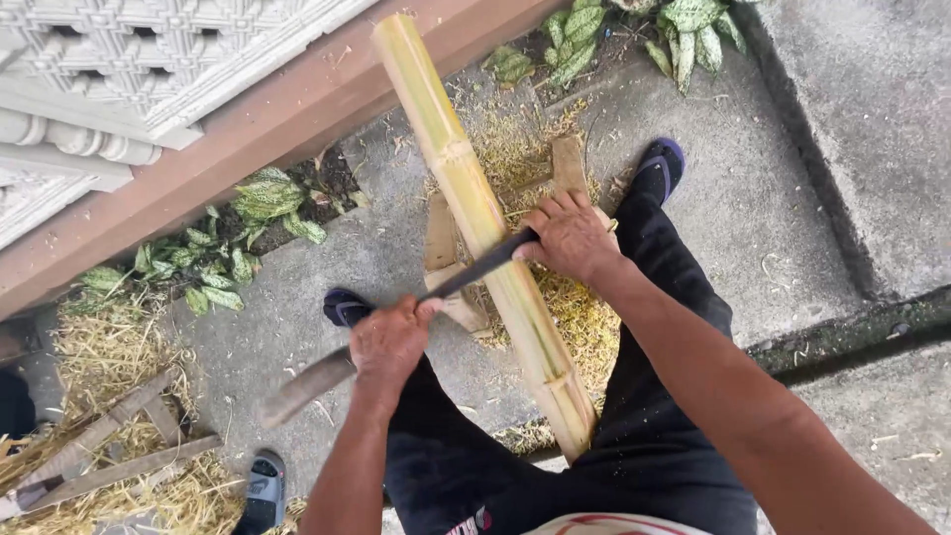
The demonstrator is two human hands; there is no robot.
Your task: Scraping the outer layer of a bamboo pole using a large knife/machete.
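Seen from above, a person is drawing a long dark curved blade (pixel 466 275) across a pale yellow-green bamboo pole (pixel 475 218) leaning between the legs, left hand (pixel 388 342) and right hand (pixel 570 236) both clenched around the blade; shavings (pixel 515 149) are already littering the concrete, though most of the pole's skin looks untrimmed.

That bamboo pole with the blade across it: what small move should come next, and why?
Probably draw the blade down the bamboo toward the body. Both hands, left and right, grip its ends, it lies across the pole, and shavings already lie below.
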